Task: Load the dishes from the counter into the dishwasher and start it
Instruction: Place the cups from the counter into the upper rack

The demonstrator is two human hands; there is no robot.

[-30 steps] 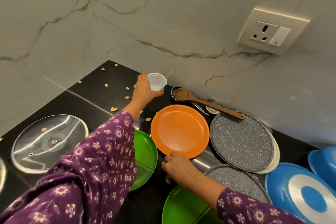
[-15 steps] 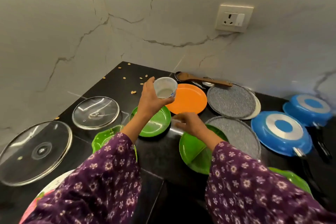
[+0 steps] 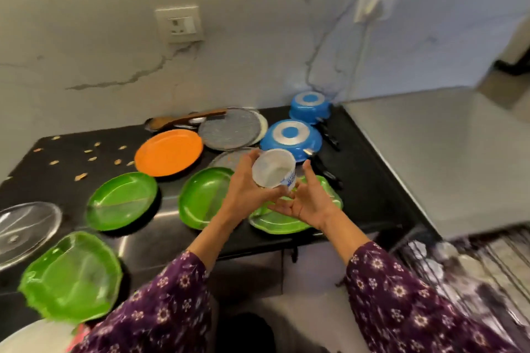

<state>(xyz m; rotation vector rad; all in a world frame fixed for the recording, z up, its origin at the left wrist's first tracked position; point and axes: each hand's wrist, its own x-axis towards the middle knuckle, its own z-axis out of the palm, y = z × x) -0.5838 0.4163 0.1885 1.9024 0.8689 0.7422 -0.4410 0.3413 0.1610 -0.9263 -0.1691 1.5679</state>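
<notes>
A tilted white cup (image 3: 274, 170) is gripped in the left hand (image 3: 246, 189); the right hand (image 3: 311, 200) is spread open just beside it.

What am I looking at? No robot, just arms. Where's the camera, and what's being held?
No machine: a person works bare-handed, filmed by a camera on their own head, looking down. The left hand grips a white plastic tub, tilted; the right hand, fingers spread, is beside it. On the black counter lie an orange plate, green plates, upturned blue pans, a wooden spoon and a glass lid. A blurred wire rack shows lower right.
</notes>
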